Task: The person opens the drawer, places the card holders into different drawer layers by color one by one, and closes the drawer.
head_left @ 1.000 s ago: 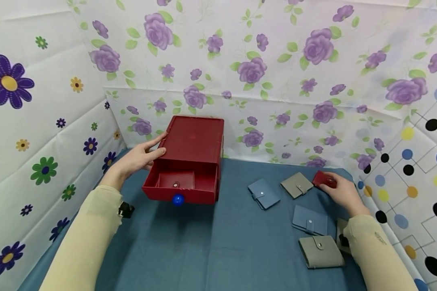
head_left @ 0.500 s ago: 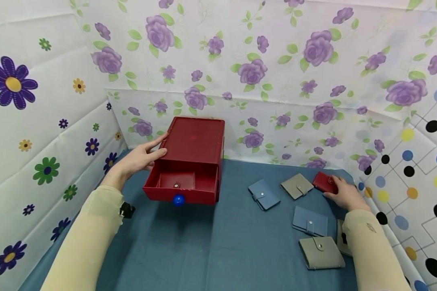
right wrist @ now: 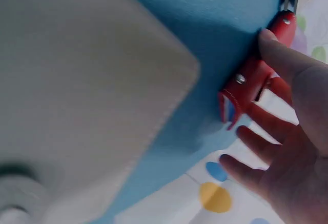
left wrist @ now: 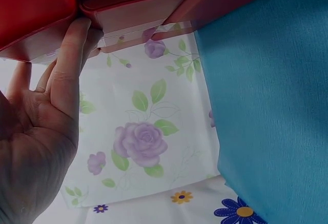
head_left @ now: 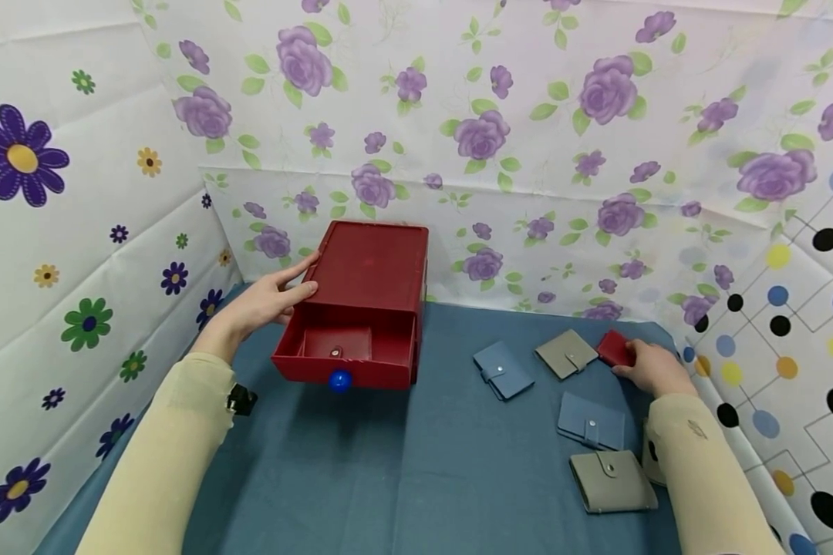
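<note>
At the left in the head view, my left hand (head_left: 260, 308) rests against the side of a red drawer box (head_left: 371, 266), fingers extended and thumb at its top edge. Its drawer, with a blue knob (head_left: 340, 380), is pulled out and holds a red wallet (head_left: 336, 344) with a snap. My right hand (head_left: 658, 368) pinches another small red wallet (head_left: 614, 348) at the far right. The right wrist view shows the thumb on this wallet (right wrist: 251, 80), near its metal snap, with fingers on the opposite side.
A blue wallet (head_left: 503, 370) and a beige wallet (head_left: 565, 354) lie left of my right hand. Nearer me are another blue wallet (head_left: 590, 420) and a grey wallet (head_left: 612, 482); one more lies partly under the right sleeve (head_left: 701, 462). Patterned cloth walls (head_left: 527, 193) enclose the blue tabletop (head_left: 472, 462).
My right hand slid back right along the red wallet, then came left again and now covers its snap. The wallet shifted slightly. My left hand and the drawer box stayed put.
</note>
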Action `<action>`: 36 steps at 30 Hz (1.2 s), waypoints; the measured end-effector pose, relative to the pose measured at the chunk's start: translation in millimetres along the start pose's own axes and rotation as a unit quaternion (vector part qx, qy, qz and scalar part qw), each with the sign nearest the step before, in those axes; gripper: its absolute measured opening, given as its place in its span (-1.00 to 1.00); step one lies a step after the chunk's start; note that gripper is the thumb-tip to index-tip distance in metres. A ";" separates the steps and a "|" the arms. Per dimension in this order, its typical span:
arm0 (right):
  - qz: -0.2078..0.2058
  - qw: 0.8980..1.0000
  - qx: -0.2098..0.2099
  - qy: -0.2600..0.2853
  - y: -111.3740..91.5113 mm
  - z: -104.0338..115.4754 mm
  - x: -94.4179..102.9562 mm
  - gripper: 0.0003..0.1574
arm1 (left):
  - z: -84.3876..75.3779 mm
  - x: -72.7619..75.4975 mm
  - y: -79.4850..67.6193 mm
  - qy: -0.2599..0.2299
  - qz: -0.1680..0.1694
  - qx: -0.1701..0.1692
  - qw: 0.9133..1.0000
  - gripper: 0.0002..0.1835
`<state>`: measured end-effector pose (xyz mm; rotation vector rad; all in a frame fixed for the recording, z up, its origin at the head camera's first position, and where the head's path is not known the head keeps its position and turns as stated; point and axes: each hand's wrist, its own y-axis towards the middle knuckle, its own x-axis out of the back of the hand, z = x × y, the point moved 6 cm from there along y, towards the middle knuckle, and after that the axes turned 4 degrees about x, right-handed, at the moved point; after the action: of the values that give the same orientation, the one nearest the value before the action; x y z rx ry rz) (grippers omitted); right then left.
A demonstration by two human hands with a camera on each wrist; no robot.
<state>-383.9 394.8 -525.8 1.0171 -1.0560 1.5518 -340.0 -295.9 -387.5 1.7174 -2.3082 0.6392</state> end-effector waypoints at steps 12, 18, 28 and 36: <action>-0.002 0.999 -0.043 0.020 -2.3 -2.5 5.4 0.01 | -0.5 0.4 -0.7 0.000 0.000 0.002 1.000 -0.19; 0.004 0.998 -0.058 0.024 -6.8 1.4 7.0 0.00 | 0.1 1.3 -1.1 -0.001 -0.001 0.000 1.000 -0.19; 0.035 0.997 -0.065 0.032 -7.5 4.2 -1.4 0.14 | -1.1 2.5 -2.3 -0.003 -0.003 -0.002 1.000 -0.18; 0.029 0.997 -0.063 0.026 -9.4 2.5 1.0 0.15 | -3.0 -0.7 2.5 0.005 0.001 -0.006 1.000 -0.19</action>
<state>-374.7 394.2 -522.8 0.8634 -1.1405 1.5296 -342.5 -293.3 -385.7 1.7030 -2.3023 0.6332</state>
